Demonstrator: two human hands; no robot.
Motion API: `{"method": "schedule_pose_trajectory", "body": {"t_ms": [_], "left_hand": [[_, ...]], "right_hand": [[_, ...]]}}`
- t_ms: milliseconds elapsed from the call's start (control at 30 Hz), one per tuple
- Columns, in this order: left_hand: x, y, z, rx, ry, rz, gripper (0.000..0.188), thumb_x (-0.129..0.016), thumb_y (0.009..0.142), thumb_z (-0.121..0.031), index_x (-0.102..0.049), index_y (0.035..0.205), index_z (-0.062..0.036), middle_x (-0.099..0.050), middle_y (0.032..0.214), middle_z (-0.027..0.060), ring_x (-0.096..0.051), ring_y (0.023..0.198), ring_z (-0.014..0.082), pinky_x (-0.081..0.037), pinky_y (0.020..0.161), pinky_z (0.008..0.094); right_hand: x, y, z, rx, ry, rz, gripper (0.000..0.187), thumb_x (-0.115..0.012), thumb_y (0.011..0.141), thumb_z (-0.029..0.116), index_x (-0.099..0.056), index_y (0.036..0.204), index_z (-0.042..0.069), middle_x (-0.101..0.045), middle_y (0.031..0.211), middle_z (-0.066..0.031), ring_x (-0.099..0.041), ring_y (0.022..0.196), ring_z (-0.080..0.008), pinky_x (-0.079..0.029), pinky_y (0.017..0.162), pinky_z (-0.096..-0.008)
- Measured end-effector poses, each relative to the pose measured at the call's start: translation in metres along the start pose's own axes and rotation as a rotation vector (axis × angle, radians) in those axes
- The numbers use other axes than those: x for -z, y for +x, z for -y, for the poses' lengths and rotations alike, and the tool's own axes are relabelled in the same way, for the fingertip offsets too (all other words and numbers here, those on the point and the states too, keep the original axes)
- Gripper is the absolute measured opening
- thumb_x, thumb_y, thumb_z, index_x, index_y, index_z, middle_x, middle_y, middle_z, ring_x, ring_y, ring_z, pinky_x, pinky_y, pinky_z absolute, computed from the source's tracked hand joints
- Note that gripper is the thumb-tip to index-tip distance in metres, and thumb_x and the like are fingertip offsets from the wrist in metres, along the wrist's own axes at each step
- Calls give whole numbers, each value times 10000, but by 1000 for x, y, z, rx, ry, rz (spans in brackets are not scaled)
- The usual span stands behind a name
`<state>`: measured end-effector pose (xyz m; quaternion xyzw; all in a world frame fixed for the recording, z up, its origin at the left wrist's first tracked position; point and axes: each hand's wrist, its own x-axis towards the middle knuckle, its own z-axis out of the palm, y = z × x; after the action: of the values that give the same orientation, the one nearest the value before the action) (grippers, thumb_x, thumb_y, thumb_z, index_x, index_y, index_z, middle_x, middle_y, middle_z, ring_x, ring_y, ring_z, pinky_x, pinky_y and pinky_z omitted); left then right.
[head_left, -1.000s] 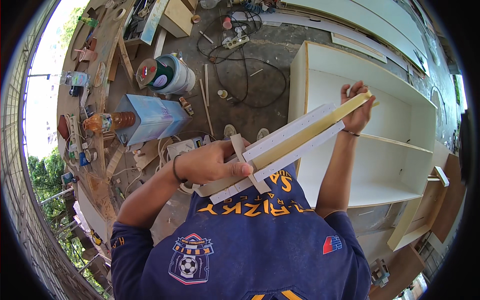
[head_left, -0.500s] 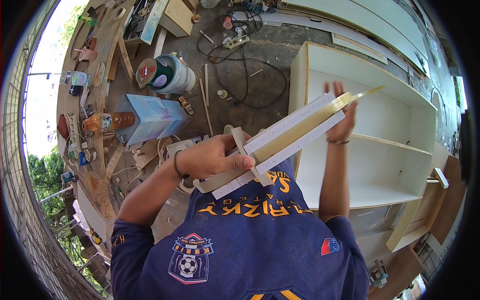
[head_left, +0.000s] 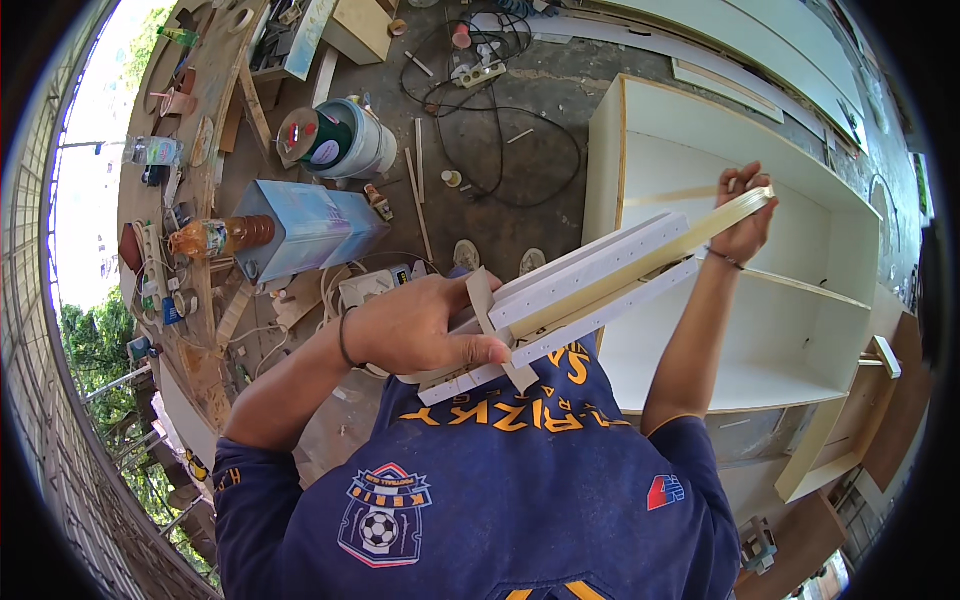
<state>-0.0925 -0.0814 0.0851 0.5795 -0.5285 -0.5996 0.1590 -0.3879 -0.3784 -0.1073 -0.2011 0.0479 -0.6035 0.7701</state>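
Two hands of mine are well apart on one long, slanting bundle [head_left: 590, 285]. My left hand [head_left: 425, 325] clamps its lower end, the thumb beside a beige crosspiece [head_left: 482, 298]; my right hand [head_left: 742, 222] closes on the upper end of the yellowish strips [head_left: 730, 217], which run between white strips [head_left: 600, 313] dotted with small marks. I hold it above my dark blue shirt [head_left: 560, 490], its upper part in front of an open white cabinet [head_left: 605, 160]. Leftward, an orange bottle [head_left: 225, 237] is just beside a blue can [head_left: 310, 232].
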Motion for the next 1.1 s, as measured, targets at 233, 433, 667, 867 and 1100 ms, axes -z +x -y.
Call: {"method": "schedule_pose_trajectory", "body": {"t_ms": [233, 433, 667, 867, 1100], "left_hand": [[-1, -2, 14, 39, -113, -49, 735, -574, 809, -605, -494, 1174, 28, -602, 1076, 201, -569, 1064, 302, -423, 905, 339], [10, 19, 13, 109, -395, 17, 742, -587, 828, -557, -447, 1253, 35, -535, 1217, 151, -477, 1165, 216, -351, 988, 320], [14, 14, 6, 83, -359, 61, 751, -590, 829, -553, -435, 1279, 28, -532, 1227, 145, -475, 1168, 219, -348, 990, 316], [23, -8, 13, 142, -304, 85, 729, -589, 834, -547, -448, 1274, 18, -549, 1202, 146, -495, 1142, 222, -362, 976, 322], [27, 22, 25, 138, -342, 15, 648, -522, 888, -524, -500, 1229, 26, -557, 1197, 136, -504, 1121, 197, -372, 951, 292]], "right_hand": [[-2, -13, -22, -214, -139, -381, 775, -372, 906, 572, -302, 1382, -36, -350, 1439, -103, -350, 1293, -274, -304, 1050, -439], [-78, -92, -95, -341, 163, -32, 585, -548, 903, 371, -356, 1326, 15, -506, 1256, -72, -301, 1339, -289, -286, 1089, -440], [-53, -52, -67, -190, -35, -47, 362, -649, 845, 341, -490, 1057, 94, -567, 1013, -11, -419, 1249, -187, -358, 992, -443], [70, 14, 13, 30, -25, -359, 384, -594, 874, 324, -563, 1115, 27, -596, 1172, -78, -438, 1238, -248, -343, 988, -462], [-25, -62, -90, -467, 6, -96, 574, -409, 951, 424, -377, 1347, 11, -402, 1406, -102, -327, 1323, -280, -282, 1087, -457]]}}
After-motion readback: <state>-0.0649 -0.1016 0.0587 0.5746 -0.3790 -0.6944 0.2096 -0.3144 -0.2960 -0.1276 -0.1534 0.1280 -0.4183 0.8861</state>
